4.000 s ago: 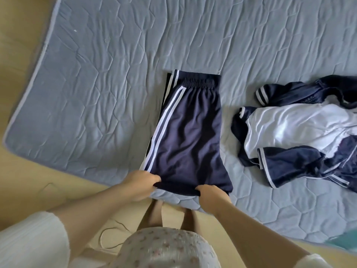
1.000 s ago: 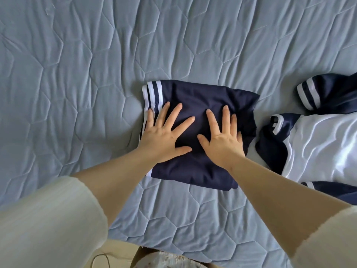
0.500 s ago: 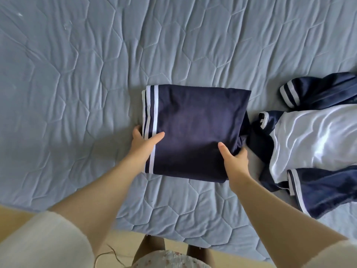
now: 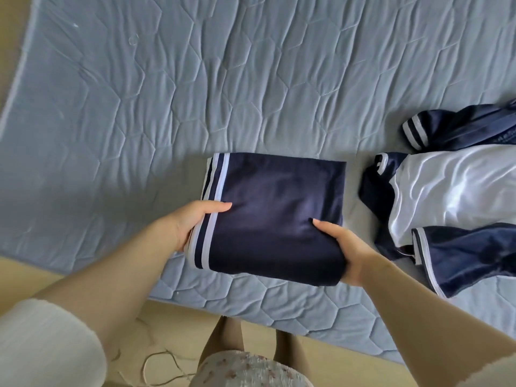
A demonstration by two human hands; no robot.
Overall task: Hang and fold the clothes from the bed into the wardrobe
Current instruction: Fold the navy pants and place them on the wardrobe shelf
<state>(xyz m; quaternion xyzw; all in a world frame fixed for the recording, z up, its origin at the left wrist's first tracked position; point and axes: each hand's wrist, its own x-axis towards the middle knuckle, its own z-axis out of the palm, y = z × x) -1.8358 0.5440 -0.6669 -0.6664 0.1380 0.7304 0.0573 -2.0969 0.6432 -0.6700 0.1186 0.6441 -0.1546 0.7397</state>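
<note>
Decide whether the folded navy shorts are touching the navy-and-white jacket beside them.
Apart. The head view shows a strip of bare blue mattress between the right edge of the folded shorts and the jacket.

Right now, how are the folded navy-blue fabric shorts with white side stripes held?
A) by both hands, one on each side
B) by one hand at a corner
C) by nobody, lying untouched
A: the left hand grips the striped edge of the folded navy-blue shorts, the right hand the opposite edge.

One head-worn wide view looks steeply down, close over the bed (image 4: 195, 79) edge.
</note>
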